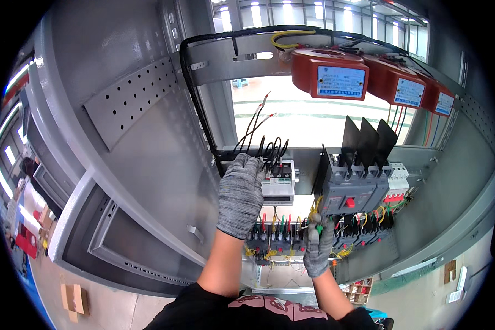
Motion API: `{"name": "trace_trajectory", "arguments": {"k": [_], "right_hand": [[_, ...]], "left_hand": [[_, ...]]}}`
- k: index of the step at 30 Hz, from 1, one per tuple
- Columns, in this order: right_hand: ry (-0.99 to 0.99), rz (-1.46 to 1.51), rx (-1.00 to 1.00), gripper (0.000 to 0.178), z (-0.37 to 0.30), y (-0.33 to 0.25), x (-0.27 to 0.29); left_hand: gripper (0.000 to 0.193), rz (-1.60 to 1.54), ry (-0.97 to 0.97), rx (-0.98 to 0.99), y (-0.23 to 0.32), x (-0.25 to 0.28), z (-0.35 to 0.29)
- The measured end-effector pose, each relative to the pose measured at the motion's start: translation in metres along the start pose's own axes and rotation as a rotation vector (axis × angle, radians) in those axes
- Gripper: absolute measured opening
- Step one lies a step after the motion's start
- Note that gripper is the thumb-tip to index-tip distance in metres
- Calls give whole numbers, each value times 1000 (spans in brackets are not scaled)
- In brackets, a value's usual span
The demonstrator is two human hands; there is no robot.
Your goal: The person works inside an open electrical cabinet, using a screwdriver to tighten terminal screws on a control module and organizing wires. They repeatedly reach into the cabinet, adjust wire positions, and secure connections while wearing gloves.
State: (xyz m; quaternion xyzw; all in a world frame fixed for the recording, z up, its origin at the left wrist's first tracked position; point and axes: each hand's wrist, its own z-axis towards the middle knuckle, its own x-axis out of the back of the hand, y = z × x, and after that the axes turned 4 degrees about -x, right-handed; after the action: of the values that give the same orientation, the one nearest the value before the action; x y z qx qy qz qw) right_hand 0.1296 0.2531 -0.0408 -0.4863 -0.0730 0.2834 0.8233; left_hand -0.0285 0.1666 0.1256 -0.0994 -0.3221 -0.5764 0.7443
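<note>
A: Position of the thin black insulated wires with red-and-white ends [253, 131]?

B: Left of centre: two free ends up above the left hand in a mottled grey knit glove [240, 195]; alongside, more black loops down to the top of the small off-white rectangular terminal module [278, 191], just beside the fingers.

A: State of the left hand?

B: Bent, fingers close together at the foot of the free ends; pinching or merely touching, impossible to tell from the back of the glove.

A: And the right hand in a matching grey glove [318, 253]?

B: Curled below the dark grey moulded breaker with a red toggle [340, 190]; appears closed on a small green object [319, 227], possibly a tool handle.

A: Likely handling of the wires?

B: Light, springy, probably quick to keep a bend; perhaps slightly slick against knit fabric. Best held on the straight insulated length just behind an end, sparing the more delicate tip.

A: Hidden or unclear?

B: Left fingertips and lower wire run, behind the glove; terminal seats, partly under the loops; remainder of the green object, inside the right grip; tip markings, too small to read.
</note>
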Motion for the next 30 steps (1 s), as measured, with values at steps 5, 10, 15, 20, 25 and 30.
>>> {"name": "trace_trajectory", "arguments": {"k": [5,10,15,20,25,30], "right_hand": [[-39,-94,223,34,50,-37,-48],[-6,-135,282,26,82,-43,-64],[-90,-64,236,26,101,-56,-67],[-160,-1,269,23,115,-51,-65],[-158,71,314,22,134,-63,-70],[-142,1,410,19,150,-76,-81]], "left_hand": [[19,43,50,-30,-3,5,-7],[19,-14,-22,16,-1,9,-3],[20,86,8,-12,-5,8,-8],[24,116,-67,-6,12,14,0],[23,49,-95,15,8,15,7],[21,-16,-104,45,-1,14,5]]}}
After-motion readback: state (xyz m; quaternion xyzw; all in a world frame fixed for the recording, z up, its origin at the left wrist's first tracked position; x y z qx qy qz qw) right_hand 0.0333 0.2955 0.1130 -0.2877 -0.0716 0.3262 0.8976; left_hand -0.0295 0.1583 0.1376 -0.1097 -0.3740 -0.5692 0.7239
